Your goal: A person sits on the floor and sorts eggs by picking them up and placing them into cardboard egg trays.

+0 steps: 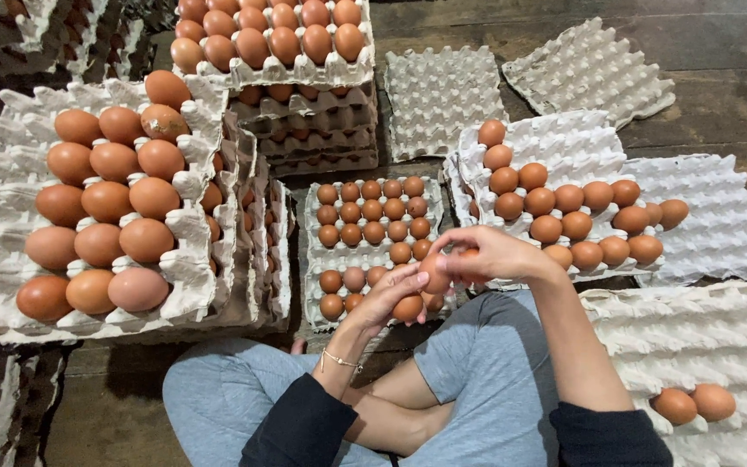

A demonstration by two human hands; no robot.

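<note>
over the small middle tray (372,259) in front of the crossed legs, left hand (391,298) cups two brown eggs (410,307), fingers curled loosely round them. right hand (486,252) pinches another egg (469,258) just beside, fingertips closed on it. taller tray stacks (114,199) to the left, half-filled tray (564,207) to the right.

Tall stack of trays (218,259) sitting at my left, brown eggs (105,203) filling top. Another loaded stack (317,121) standing ahead. Empty grey trays (590,69) lying on wooden floor (719,43). Two eggs (693,404) resting on tray at my right.
</note>
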